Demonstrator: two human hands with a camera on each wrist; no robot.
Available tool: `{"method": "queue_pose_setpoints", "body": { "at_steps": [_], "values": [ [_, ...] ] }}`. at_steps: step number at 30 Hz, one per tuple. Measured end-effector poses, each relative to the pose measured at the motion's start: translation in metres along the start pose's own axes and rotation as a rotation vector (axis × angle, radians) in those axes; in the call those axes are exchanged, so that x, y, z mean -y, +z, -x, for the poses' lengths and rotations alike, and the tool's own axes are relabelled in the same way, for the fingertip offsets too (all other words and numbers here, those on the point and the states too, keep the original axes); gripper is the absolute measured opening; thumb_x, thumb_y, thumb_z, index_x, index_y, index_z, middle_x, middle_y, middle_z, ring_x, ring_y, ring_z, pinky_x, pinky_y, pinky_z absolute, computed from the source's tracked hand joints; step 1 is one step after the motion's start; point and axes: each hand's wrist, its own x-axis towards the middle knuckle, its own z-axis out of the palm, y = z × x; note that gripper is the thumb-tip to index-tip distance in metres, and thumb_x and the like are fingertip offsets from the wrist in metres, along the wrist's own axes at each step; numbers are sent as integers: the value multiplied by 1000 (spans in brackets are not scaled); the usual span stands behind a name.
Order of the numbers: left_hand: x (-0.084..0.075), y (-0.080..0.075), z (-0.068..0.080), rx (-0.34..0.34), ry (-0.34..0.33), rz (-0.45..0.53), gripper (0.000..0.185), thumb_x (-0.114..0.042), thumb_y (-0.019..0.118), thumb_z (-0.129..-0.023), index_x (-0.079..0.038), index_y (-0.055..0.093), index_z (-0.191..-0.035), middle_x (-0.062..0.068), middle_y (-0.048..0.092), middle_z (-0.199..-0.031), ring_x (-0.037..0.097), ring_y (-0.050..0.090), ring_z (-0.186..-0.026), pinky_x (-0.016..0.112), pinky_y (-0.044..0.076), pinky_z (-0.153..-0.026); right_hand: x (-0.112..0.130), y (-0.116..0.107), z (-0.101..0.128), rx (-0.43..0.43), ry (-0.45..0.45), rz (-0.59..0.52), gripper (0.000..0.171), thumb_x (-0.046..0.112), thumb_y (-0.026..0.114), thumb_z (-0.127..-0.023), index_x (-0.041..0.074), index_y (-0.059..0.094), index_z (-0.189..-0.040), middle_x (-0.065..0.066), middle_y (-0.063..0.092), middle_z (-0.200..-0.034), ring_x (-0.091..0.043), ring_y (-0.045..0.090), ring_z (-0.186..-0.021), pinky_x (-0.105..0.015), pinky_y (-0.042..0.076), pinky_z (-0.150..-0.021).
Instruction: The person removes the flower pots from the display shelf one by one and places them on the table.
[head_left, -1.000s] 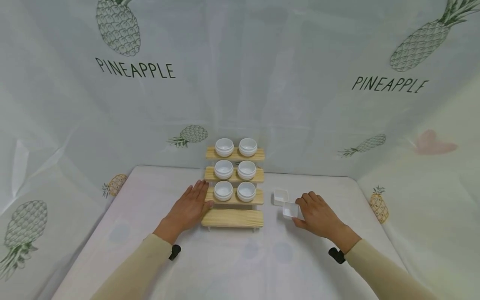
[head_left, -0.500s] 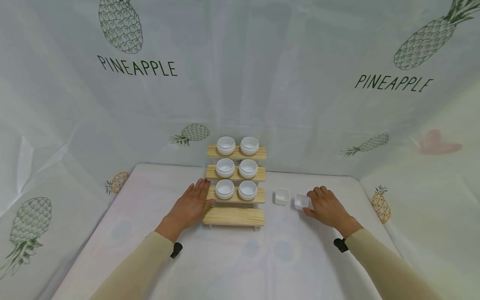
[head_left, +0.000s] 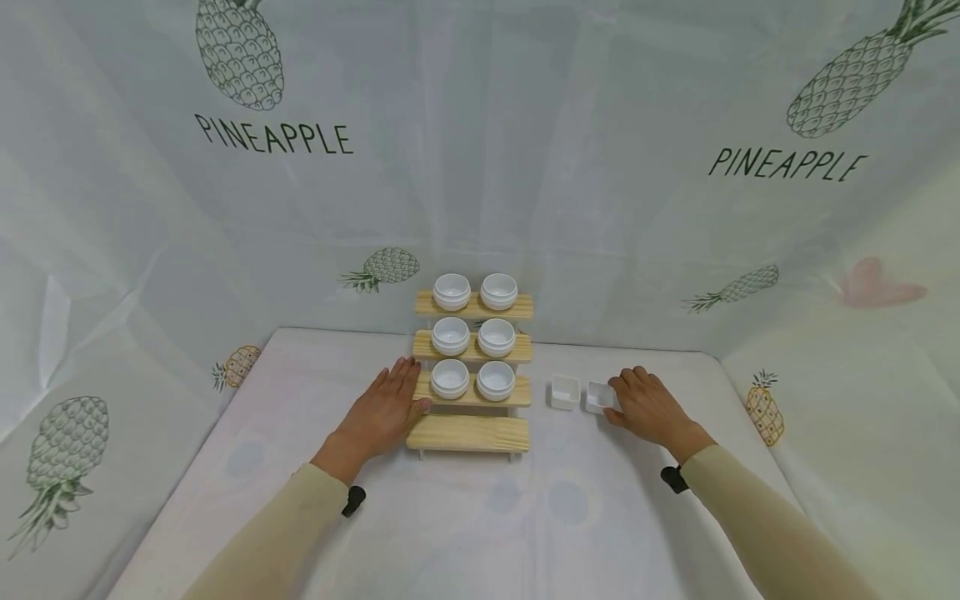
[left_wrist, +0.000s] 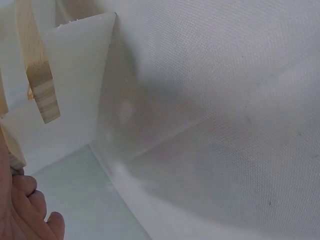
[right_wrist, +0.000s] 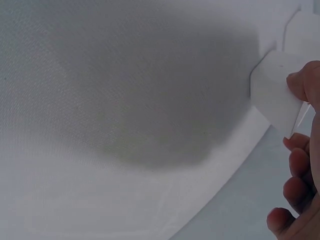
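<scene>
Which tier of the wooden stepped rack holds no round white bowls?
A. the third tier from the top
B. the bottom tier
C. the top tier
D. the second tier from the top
B: on the wooden rack, the bottom tier is bare wood, while each tier above carries two round white bowls.

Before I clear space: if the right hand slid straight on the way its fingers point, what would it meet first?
Probably the other square dish, left of the square dish the right hand grips; depth is unclear.

Printed lettering — "PINEAPPLE" twice on the backdrop cloth (head_left: pixel 480 167): upper left under a pineapple drawing, upper right likewise.
</scene>
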Motion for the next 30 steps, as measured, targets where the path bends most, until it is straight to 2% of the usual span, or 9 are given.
{"method": "queue_pose_setpoints", "body": {
  "at_steps": [13,30],
  "values": [
    [0,0,0,-9,4,7,79,-51,36,-114,5,17,-166,23,19,-174,37,16,-163,55,20,-133,2,-5,-6,60,21,-8,42,29,82,-91,-4,70,-114,-15,65,-102,-30,53,-89,-41,52,-73],
    [-2,-3,1,-1,-7,-1,78,-48,39,-114,6,18,-166,24,21,-174,38,17,-163,55,21,-133,2,0,-6,38,11,-6,42,29,82,-90,-5,70,-112,-15,65,-101,-31,54,-89,-42,51,-73]
  ]
}}
